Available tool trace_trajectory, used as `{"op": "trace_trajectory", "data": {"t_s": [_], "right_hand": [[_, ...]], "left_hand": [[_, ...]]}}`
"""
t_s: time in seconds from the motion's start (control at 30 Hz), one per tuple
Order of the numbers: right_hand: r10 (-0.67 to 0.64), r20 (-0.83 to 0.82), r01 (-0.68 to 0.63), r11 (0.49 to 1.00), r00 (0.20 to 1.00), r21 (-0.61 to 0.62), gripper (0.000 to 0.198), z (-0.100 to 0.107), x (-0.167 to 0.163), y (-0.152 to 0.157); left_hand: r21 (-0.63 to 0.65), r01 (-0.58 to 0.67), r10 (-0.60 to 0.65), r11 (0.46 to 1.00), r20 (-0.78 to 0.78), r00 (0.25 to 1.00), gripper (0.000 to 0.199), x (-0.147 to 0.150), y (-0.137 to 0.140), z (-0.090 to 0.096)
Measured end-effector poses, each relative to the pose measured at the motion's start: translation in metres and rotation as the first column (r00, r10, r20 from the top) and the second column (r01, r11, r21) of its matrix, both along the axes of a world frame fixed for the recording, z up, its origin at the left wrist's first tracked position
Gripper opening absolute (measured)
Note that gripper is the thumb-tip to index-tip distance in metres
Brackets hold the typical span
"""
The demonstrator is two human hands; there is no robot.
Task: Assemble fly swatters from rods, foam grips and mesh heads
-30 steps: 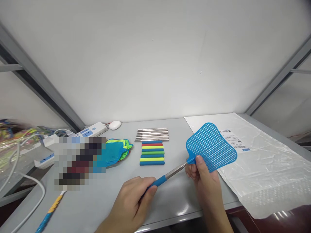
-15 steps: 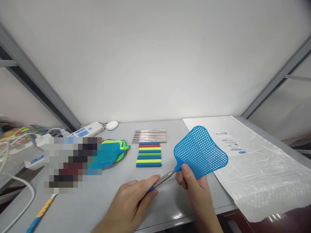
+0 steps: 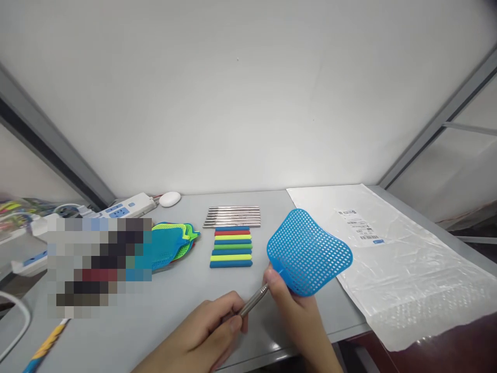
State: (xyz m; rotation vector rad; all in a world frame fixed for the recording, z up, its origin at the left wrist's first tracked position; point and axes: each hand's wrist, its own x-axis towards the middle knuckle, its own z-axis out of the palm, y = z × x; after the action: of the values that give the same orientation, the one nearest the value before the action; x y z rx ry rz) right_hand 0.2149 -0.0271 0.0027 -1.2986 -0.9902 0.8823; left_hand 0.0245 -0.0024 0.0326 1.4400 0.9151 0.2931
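Right of lower centre, a blue perforated plastic swatter head is pinched at its neck by the right hand; a slim silver metal rod is clasped by the separate left hand, seemingly so both are kept aligned.

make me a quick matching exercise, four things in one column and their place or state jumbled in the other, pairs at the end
Things:
1. left hand
2. metal rods
3. right hand
4. white bag

Place or state:
A. at the neck of the blue mesh head
B. spread flat, bearing a printed label
C. closed around the lower part of the metal shaft
D. in a row, on the wall side of the coloured sticks

Pairs: 1-C, 2-D, 3-A, 4-B
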Motion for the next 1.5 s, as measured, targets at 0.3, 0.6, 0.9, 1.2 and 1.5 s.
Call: {"op": "trace_trajectory", "data": {"t_s": [0.3,0.6,0.9,1.2,1.5], "right_hand": [[0.272,0.048,-0.268,0.96,0.961,-0.079,0.029,0.003,-0.014,-0.005],[0.164,0.01,-0.162,0.983,0.986,-0.083,0.035,0.004,-0.006,-0.005],[-0.027,-0.012,0.027,0.998,1.0,-0.055,0.038,0.008,-0.002,0.003],[0.291,0.004,-0.29,0.955,0.957,-0.067,0.045,0.009,-0.018,-0.004],[-0.092,-0.226,0.097,0.995,0.97,0.012,0.04,0.002,0.039,0.0]], "left_hand": [[-0.389,0.095,0.1,0.917,0.452,0.887,0.035,0.024,-0.002,-0.014],[-0.49,0.16,0.098,0.857,0.459,0.883,0.033,0.025,-0.008,-0.016],[-0.463,0.196,0.063,0.865,0.487,0.871,0.032,0.026,-0.005,-0.018],[-0.398,0.158,0.07,0.903,0.5,0.863,0.035,0.024,-0.005,-0.023],[-0.409,0.236,-0.036,0.882,0.44,0.897,0.031,0.027,-0.014,-0.018]]}}
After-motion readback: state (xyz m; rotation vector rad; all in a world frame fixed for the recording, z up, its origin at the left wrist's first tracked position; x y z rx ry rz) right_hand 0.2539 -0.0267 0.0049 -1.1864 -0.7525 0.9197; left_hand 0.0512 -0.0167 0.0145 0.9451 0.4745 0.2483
